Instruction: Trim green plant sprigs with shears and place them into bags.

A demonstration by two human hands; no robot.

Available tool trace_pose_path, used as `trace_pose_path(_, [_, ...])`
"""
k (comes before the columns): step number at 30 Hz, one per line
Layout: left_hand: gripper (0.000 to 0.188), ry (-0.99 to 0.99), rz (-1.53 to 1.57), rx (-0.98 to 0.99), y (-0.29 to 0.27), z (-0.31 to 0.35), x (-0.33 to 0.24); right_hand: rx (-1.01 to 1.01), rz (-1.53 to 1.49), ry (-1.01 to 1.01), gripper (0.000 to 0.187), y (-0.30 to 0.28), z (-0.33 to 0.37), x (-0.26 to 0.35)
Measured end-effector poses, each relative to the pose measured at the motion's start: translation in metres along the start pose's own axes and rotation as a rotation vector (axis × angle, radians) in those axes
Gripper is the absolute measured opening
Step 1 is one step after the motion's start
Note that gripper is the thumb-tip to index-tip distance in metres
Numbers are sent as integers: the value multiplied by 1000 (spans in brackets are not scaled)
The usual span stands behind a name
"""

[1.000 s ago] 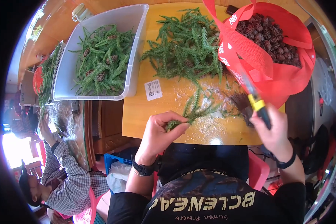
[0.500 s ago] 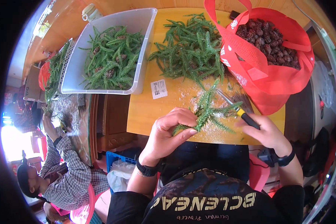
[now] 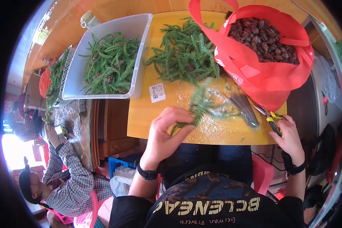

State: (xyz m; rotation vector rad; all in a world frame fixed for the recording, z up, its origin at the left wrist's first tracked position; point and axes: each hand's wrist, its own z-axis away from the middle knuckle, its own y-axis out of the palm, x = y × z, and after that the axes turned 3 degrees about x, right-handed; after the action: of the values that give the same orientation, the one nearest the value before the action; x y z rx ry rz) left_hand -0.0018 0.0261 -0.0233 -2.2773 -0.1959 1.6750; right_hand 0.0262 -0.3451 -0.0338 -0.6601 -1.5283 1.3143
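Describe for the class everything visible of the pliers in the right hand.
The pliers have a silvery, metal-looking head with a slim nose and two yellow and black handles, apparently plastic or rubber. The handles stand apart; whether the tips do is too small to tell. The right hand holds them by the handles, nose pointing forward and left, over the right part of the yellow tabletop, beside a bundle of thin dark strands and near the red bag.
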Motion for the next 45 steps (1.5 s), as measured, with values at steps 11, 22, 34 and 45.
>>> trace_pose_path(11, [26,-214,-907,-41,8,1,46,-37,152,-3,21,-3,-19,9])
trace_pose_path(22, [39,-184,-837,-8,10,-3,25,5,191,-132,20,46,-104,64])
trace_pose_path(34, [28,154,-541,149,35,-43,43,46,242,-90,12,61,-115,67])
trace_pose_path(45, [9,4,-1059,18,24,-117,90,-13,159,-110,9,59,-110,63])
